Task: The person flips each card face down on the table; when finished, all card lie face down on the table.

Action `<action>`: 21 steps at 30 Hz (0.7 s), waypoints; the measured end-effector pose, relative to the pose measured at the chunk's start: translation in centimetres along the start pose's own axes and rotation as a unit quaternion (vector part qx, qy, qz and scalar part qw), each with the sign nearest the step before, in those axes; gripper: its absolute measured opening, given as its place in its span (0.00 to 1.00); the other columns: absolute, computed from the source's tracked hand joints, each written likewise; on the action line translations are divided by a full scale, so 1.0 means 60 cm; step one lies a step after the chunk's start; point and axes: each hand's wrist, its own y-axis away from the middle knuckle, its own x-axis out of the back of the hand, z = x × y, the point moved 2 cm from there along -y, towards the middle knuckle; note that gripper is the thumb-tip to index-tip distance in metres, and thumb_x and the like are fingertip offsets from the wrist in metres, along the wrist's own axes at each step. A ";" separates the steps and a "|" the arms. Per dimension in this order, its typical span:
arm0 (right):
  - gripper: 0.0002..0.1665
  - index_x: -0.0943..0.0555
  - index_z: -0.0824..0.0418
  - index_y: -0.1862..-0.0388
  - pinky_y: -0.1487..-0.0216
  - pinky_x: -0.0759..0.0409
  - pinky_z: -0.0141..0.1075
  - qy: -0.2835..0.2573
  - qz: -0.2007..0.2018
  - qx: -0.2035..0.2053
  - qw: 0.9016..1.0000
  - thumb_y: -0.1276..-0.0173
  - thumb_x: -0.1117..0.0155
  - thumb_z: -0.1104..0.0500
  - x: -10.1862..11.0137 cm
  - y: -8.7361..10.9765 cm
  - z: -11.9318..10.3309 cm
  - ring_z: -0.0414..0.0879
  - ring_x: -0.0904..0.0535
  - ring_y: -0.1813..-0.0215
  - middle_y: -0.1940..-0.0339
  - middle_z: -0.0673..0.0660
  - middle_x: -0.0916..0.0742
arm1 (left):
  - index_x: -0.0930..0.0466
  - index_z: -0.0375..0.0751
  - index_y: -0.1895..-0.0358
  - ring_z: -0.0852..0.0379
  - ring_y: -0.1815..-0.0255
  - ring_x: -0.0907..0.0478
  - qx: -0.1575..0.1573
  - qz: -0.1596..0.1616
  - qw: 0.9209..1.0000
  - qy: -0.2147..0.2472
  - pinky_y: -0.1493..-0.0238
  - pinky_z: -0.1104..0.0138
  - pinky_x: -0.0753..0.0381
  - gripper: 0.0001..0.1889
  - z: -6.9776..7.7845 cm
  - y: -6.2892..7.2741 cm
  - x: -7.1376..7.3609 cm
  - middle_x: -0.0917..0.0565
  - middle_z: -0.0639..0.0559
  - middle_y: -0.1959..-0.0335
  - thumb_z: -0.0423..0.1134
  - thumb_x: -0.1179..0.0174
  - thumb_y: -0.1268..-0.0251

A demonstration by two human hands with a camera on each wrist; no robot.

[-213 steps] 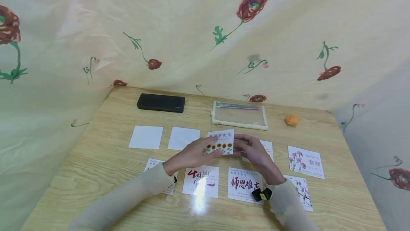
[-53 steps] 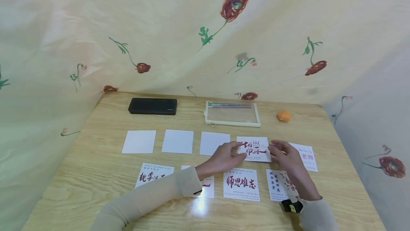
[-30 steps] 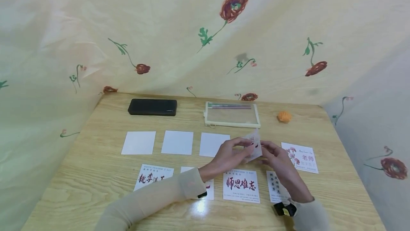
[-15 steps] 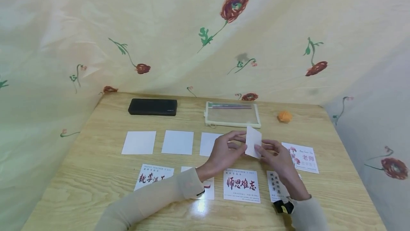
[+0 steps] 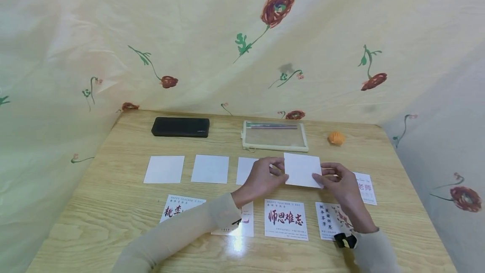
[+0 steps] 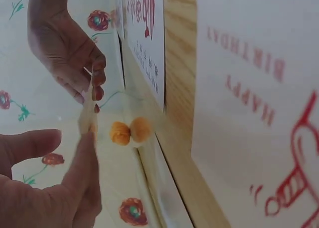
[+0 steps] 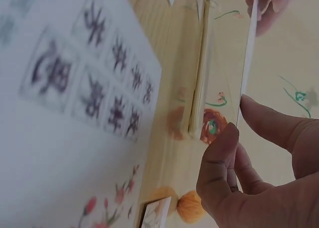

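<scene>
My right hand (image 5: 341,186) pinches the right edge of a greeting card (image 5: 302,170), held up tilted above the table with its blank white side facing me. In the right wrist view, the thumb and fingertips (image 7: 224,135) meet on that edge. At the opposite edge is my left hand (image 5: 265,176). Its forefinger (image 6: 82,158) lies against the card in the left wrist view, while the thumb (image 6: 47,140) stands apart. The left hand partly covers a white card (image 5: 244,168) lying on the table. Behind my right hand, a flower-printed card (image 5: 365,189) is partly hidden.
Two blank white cards (image 5: 164,170) lie at left. Nearer me are printed cards, including a red-lettered one (image 5: 286,218) and a blossom one (image 5: 327,220); my left sleeve overlaps others. A black case (image 5: 180,127), zip pouch (image 5: 274,144) and orange ball (image 5: 336,138) stand behind.
Both hands have lifted the birthday card from the table and turned it over, from red print to blank side. Over the last half second it has swung flatter towards me.
</scene>
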 end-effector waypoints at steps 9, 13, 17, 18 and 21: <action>0.36 0.28 0.67 0.28 0.58 0.24 0.25 0.059 -0.038 -0.005 0.998 0.27 0.29 0.50 0.007 -0.001 0.009 0.51 0.20 0.47 0.39 0.67 0.18 | 0.25 0.32 0.30 0.48 0.40 0.13 0.058 -0.045 0.996 -0.054 0.42 0.63 0.13 0.29 -0.015 0.001 -0.013 0.19 0.38 0.32 0.43 0.33 0.29; 0.38 0.28 0.67 0.26 0.59 0.22 0.25 0.065 -0.045 -0.016 0.997 0.26 0.30 0.47 0.006 -0.001 0.009 0.54 0.22 0.44 0.38 0.67 0.19 | 0.28 0.30 0.27 0.47 0.40 0.13 0.064 -0.051 0.995 -0.054 0.42 0.61 0.13 0.33 -0.018 0.004 -0.018 0.19 0.36 0.31 0.43 0.32 0.30; 0.39 0.29 0.67 0.26 0.59 0.22 0.25 0.069 -0.050 -0.023 0.996 0.25 0.32 0.46 0.004 -0.001 0.009 0.54 0.22 0.45 0.37 0.67 0.20 | 0.28 0.30 0.27 0.49 0.44 0.11 0.069 -0.051 0.995 -0.057 0.47 0.65 0.12 0.33 -0.019 0.005 -0.022 0.17 0.38 0.34 0.43 0.31 0.30; 0.39 0.29 0.67 0.26 0.59 0.22 0.25 0.071 -0.051 -0.023 0.996 0.25 0.32 0.46 0.004 -0.002 0.009 0.53 0.22 0.45 0.37 0.67 0.20 | 0.28 0.31 0.27 0.49 0.44 0.11 0.071 -0.051 0.994 -0.060 0.47 0.65 0.12 0.33 -0.019 0.005 -0.022 0.16 0.38 0.34 0.43 0.31 0.30; 0.39 0.29 0.68 0.25 0.59 0.20 0.25 0.070 -0.054 -0.022 0.996 0.25 0.32 0.46 0.003 -0.003 0.011 0.53 0.21 0.45 0.37 0.68 0.20 | 0.27 0.31 0.27 0.50 0.45 0.10 0.069 -0.052 0.994 -0.073 0.48 0.66 0.12 0.33 -0.018 0.005 -0.022 0.15 0.38 0.37 0.44 0.31 0.31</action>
